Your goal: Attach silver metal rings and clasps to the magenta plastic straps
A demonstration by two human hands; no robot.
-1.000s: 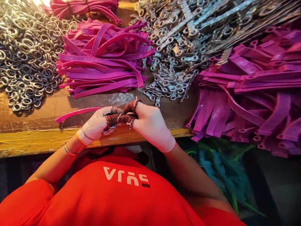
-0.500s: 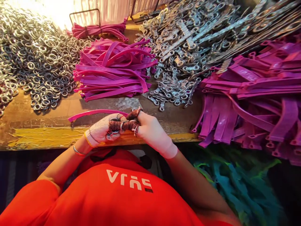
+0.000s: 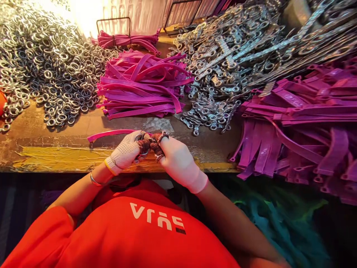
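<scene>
- One strap is laid on the surface, its near end covered by the left hand.
- At least two rings are held in the left hand's curled grip; the exact count is hidden.
- The right hand is brought fingertips to fingertips with the left; whether its grip is closed on anything cannot be told.
- Two gloves are worn, one on each hand.
- Three strap groups are seen: one tied bundle, one middle heap, one right heap; single straps in them cannot be counted.
- One ring heap and one link heap are piled loose.
- Two wire frames are seen at the back, near clear packs whose contents cannot be made out.
</scene>
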